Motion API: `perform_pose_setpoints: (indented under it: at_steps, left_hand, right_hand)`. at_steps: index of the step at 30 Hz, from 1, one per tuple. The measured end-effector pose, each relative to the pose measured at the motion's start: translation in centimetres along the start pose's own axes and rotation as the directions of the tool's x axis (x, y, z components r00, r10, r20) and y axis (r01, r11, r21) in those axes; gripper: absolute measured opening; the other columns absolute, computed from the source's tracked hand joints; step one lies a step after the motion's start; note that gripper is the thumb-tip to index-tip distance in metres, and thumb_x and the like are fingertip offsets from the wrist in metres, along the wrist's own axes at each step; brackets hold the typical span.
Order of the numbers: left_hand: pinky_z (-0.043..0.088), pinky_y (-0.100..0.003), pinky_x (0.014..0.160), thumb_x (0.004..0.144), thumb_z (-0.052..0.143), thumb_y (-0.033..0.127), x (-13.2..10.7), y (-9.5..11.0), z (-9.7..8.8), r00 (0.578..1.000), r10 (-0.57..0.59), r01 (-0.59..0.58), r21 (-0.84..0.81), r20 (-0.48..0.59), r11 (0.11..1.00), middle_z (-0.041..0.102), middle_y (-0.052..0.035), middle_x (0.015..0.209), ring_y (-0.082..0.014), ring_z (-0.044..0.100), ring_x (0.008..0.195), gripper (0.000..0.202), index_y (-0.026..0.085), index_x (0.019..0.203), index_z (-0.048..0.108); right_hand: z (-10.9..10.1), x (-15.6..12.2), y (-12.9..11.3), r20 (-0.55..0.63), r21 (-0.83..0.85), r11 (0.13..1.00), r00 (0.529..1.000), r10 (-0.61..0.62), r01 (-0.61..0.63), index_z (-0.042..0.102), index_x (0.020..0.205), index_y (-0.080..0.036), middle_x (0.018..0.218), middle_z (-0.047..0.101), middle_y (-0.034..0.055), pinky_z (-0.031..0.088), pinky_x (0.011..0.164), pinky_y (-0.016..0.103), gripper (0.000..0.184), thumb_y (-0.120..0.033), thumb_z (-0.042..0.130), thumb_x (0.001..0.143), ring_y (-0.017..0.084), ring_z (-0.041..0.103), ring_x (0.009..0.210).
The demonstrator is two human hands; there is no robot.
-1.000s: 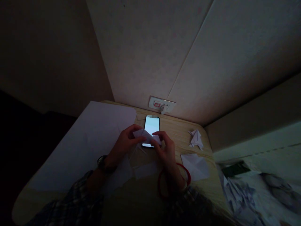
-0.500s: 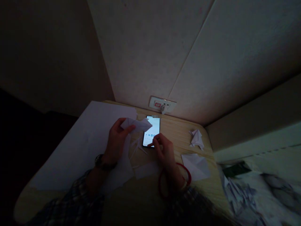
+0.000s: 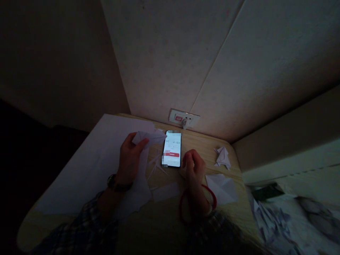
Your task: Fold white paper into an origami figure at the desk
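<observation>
Between the thumb and fingers of my left hand (image 3: 130, 156) is a folded piece of white paper (image 3: 152, 137), held above the tabletop with its pointed end by the phone's left edge. The smartphone (image 3: 172, 148) lies face up, its screen lit with large digits and a red bar. My right hand (image 3: 195, 164) is just right of the phone, apart from it, with its fingers curled in and nothing visible in them. Red scissor handles (image 3: 213, 197) show under my right wrist; the rest of them is hidden.
White paper sheets (image 3: 90, 159) cover the left of the wooden table (image 3: 198, 141). Thin paper strips (image 3: 156, 166) and a small paper piece (image 3: 166, 192) lie centrally. At right are a folded paper figure (image 3: 222, 157) and a creased sheet (image 3: 221, 188). A wall socket (image 3: 183, 118) holds a plug.
My right hand has drawn back from the phone screen to the right. The screen went from a page with icons to digits and a red bar. My left hand shifted slightly left with the paper.
</observation>
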State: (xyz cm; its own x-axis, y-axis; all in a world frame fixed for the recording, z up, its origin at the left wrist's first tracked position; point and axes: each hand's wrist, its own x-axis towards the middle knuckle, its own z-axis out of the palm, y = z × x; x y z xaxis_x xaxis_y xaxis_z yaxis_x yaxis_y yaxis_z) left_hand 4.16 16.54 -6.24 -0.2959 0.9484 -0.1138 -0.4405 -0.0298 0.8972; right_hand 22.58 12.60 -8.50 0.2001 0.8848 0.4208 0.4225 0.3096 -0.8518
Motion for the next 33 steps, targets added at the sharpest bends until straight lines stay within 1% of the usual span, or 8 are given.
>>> perform_pose_setpoints:
  at_steps: [2,4,6,10,12,16,26,33]
  left_hand:
    - [0.050,-0.023,0.058,0.058,0.087,0.027,-0.1,0.0,0.0,0.998,-0.035,0.034,0.036,0.046,0.999,0.069,0.0050,0.068,-0.0131,0.061,0.058,0.032,0.021,0.082,0.066]
    - [0.049,-0.024,0.055,0.056,0.088,0.026,-0.3,-0.1,0.1,0.989,-0.077,0.063,0.110,0.129,0.992,0.068,0.0043,0.064,-0.0141,0.059,0.057,0.031,0.020,0.078,0.067]
    - [0.047,-0.024,0.054,0.053,0.089,0.024,-0.5,-0.1,0.1,0.964,-0.101,0.052,0.197,0.247,0.979,0.067,0.0039,0.062,-0.0146,0.059,0.056,0.029,0.020,0.073,0.068]
    - [0.049,-0.025,0.058,0.053,0.088,0.022,-0.7,0.0,0.3,0.886,-0.165,0.026,0.310,0.433,0.950,0.068,0.0033,0.064,-0.0176,0.063,0.062,0.026,0.020,0.069,0.068]
    - [0.051,-0.027,0.061,0.055,0.087,0.023,-0.6,0.0,0.2,0.867,-0.189,0.035,0.321,0.462,0.946,0.069,0.0036,0.067,-0.0184,0.064,0.065,0.025,0.021,0.071,0.068]
    - [0.053,-0.026,0.068,0.055,0.085,0.022,-0.5,-0.1,0.2,0.860,-0.206,0.052,0.322,0.466,0.945,0.072,0.0027,0.075,-0.0178,0.066,0.072,0.025,0.019,0.073,0.067]
    - [0.046,-0.023,0.059,0.054,0.086,0.025,-1.5,0.9,0.5,0.886,-0.298,0.172,0.345,0.356,0.923,0.068,0.0045,0.058,-0.0130,0.060,0.057,0.023,0.017,0.063,0.067]
    - [0.049,-0.024,0.064,0.056,0.087,0.023,-1.4,-0.6,0.4,0.886,-0.284,0.216,0.215,0.366,0.952,0.075,0.0017,0.072,-0.0163,0.066,0.069,0.028,0.017,0.080,0.073]
  right_hand:
    - [0.2,0.1,0.0,-0.013,0.046,0.999,1.000,-0.006,0.007,0.052,0.074,-0.024,0.065,0.056,-0.0018,0.042,0.060,0.029,0.027,-0.034,0.044,0.097,0.016,0.054,0.062]
    - [0.4,0.3,0.0,-0.008,0.106,0.993,0.999,-0.046,0.046,0.058,0.094,-0.022,0.087,0.065,0.0033,0.049,0.071,0.031,0.014,-0.034,0.050,0.094,0.018,0.062,0.077]
    - [0.5,0.4,0.0,0.052,0.113,0.990,0.995,-0.088,0.082,0.058,0.109,-0.022,0.103,0.067,0.0071,0.051,0.077,0.033,0.023,-0.034,0.058,0.090,0.020,0.065,0.086]
    - [0.4,0.1,-0.1,0.260,-0.012,0.992,0.958,-0.122,0.130,0.066,0.087,-0.023,0.079,0.070,0.0030,0.051,0.069,0.032,0.008,-0.031,0.063,0.088,0.020,0.065,0.074]
    - [0.4,-0.2,-0.1,0.288,-0.049,0.988,0.949,-0.128,0.148,0.066,0.078,-0.022,0.073,0.070,0.0030,0.050,0.065,0.030,0.015,-0.032,0.061,0.089,0.019,0.064,0.069]
    - [0.4,-0.4,-0.3,0.297,-0.070,0.993,0.952,-0.072,0.097,0.068,0.078,-0.021,0.067,0.069,0.0023,0.048,0.059,0.027,0.024,-0.038,0.058,0.092,0.017,0.062,0.060]
    - [0.4,-1.3,-1.0,0.336,-0.041,0.998,0.940,0.063,-0.052,0.064,0.076,-0.022,0.061,0.068,-0.0009,0.044,0.055,0.024,0.022,-0.036,0.059,0.091,0.015,0.064,0.056]
    - [0.7,-1.4,-1.0,0.299,-0.013,0.994,0.948,0.107,-0.109,0.061,0.073,-0.022,0.062,0.069,-0.0005,0.044,0.056,0.024,0.024,-0.038,0.059,0.091,0.015,0.064,0.056]
